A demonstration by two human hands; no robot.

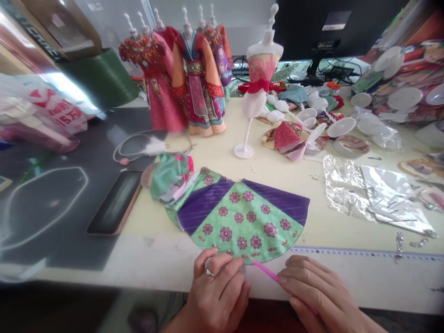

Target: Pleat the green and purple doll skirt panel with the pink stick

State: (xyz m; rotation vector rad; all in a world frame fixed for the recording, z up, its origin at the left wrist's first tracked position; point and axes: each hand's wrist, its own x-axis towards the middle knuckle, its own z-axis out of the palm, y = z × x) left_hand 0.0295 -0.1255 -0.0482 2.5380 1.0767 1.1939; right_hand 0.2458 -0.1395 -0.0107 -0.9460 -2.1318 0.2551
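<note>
A small fan-shaped skirt piece, green with pink flower motifs and purple side panels, lies flat on the table. My left hand, with a ring on one finger, has its curled fingers over the lower hem and grips it. In my right hand is a thin pink stick, held like a pen. Its tip meets the hem just right of my left fingertips; what is at the tip is too small to make out. Folded green and pink fabric lies against the skirt's left side.
A bare white mini mannequin stands behind the skirt, near several dressed ones. Left lies a phone. Right are a ruler, plastic bags, a tape roll and fabric scraps.
</note>
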